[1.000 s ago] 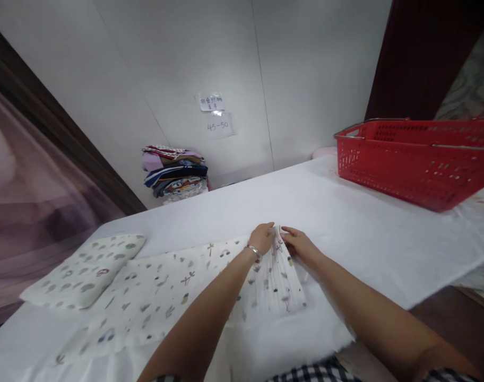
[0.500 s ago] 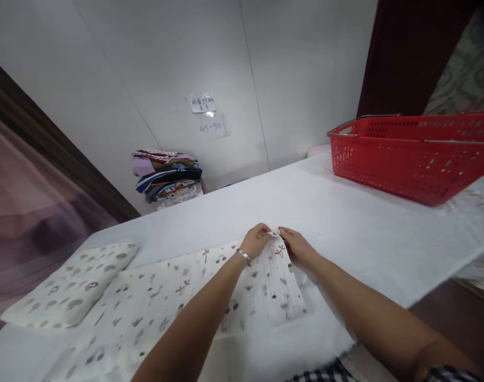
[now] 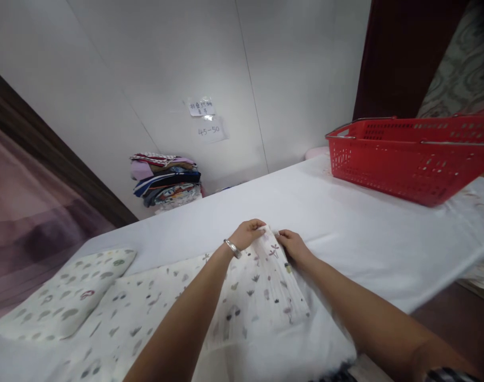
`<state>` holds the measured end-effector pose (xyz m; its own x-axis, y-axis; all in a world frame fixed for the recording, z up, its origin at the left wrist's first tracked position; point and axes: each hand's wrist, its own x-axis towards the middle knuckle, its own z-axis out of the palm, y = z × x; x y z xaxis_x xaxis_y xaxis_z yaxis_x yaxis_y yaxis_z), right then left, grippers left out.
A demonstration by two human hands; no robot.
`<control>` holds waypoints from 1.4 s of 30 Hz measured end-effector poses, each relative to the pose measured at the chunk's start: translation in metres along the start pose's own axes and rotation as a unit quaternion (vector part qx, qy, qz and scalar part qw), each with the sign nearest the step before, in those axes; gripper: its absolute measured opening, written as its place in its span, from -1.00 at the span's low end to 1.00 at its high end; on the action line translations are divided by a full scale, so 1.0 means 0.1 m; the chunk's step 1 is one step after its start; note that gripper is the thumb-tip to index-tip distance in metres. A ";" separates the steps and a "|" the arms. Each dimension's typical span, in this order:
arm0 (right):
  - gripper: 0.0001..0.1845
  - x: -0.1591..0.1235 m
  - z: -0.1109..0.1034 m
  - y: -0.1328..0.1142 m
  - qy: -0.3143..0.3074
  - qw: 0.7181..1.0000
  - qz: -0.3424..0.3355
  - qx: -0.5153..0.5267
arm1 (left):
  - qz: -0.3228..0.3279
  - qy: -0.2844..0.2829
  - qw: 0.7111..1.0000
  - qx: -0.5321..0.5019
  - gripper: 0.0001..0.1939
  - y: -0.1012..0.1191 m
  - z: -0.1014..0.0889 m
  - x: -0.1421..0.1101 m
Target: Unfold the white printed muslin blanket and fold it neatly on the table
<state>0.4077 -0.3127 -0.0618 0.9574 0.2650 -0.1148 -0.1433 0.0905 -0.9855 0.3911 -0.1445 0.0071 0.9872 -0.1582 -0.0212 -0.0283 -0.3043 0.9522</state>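
From the head view, a long white cloth with small grey, green and reddish prints (image 3: 274, 289) is spread along the near side of the white-covered tabletop (image 3: 274, 199). Its far right corner is pinched between thumb and fingers of the left hand (image 3: 247, 234); the right hand (image 3: 296, 248) is curled at the adjoining edge, its hold not clear. Edges seemingly are being separated or aligned; an even pull seems called for. A red perforated plastic basket (image 3: 389, 167) is set toward the tabletop's far right; beyond the far edge, multicoloured folded fabrics (image 3: 166, 178) are stacked against a pale wall (image 3: 301, 74).
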 end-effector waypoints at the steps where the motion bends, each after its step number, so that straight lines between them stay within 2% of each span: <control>1: -0.72 0.00 0.00 0.01 0.000 1.000 -0.011 0.004 | -0.010 -0.011 1.000 0.019 -0.78 0.00 -0.03 0.03; 4: -0.71 0.00 0.00 0.02 -0.012 0.999 -0.019 0.026 | -0.027 -0.033 0.995 0.087 -0.84 -0.04 -0.02 0.16; 9: -0.76 0.03 -0.04 0.03 -0.023 0.998 -0.020 0.054 | -0.016 -0.003 0.988 0.151 -0.89 -0.13 0.17 0.32; 16: -0.74 0.02 -0.05 0.00 -0.029 0.998 -0.034 0.041 | 0.015 0.038 0.979 0.198 -0.84 -0.16 0.19 0.30; 19: -0.76 0.00 -0.04 -0.03 -0.040 0.997 -0.044 0.047 | 0.018 0.020 0.979 0.204 -0.75 -0.13 0.19 0.28; 22: -0.78 -0.03 -0.05 -0.08 -0.052 0.997 -0.049 0.043 | 0.031 0.008 0.971 0.236 -0.79 -0.02 0.18 0.23; 25: -0.80 -0.08 -0.09 -0.16 -0.108 0.994 -0.014 -0.001 | 0.060 0.017 0.977 0.202 -0.84 0.12 0.11 0.14; 28: -0.84 -0.14 -0.13 -0.23 -0.210 0.977 0.023 -0.037 | 0.059 0.015 0.992 0.108 -0.90 0.21 -0.01 0.05; 32: -0.89 -0.23 -0.18 -0.27 -0.370 0.921 0.060 -0.103 | 0.042 0.015 0.999 0.026 -0.83 0.24 -0.13 -0.02; 34: -0.91 -0.32 -0.21 -0.30 -0.420 0.892 0.081 -0.148 | 0.045 0.023 0.999 0.013 -0.79 0.24 -0.16 -0.04; 36: -0.93 -0.46 -0.25 -0.34 -0.436 0.878 0.088 -0.175 | 0.047 0.029 0.998 0.007 -0.78 0.26 -0.17 -0.06; 38: -0.90 -0.63 -0.33 -0.40 -0.433 0.878 0.081 -0.188 | 0.046 0.027 0.999 0.002 -0.77 0.28 -0.16 -0.09; 42: -0.94 -0.98 -0.46 -0.37 -0.384 0.904 0.056 -0.182 | 0.044 -0.003 0.999 0.017 -0.80 0.31 -0.10 -0.09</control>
<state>0.3307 -0.3864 -0.0197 0.4663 0.8531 -0.2339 -0.0038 -0.2625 -0.9649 0.3827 -0.1433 0.0397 0.9798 -0.1906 0.0604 -0.1202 -0.3198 0.9398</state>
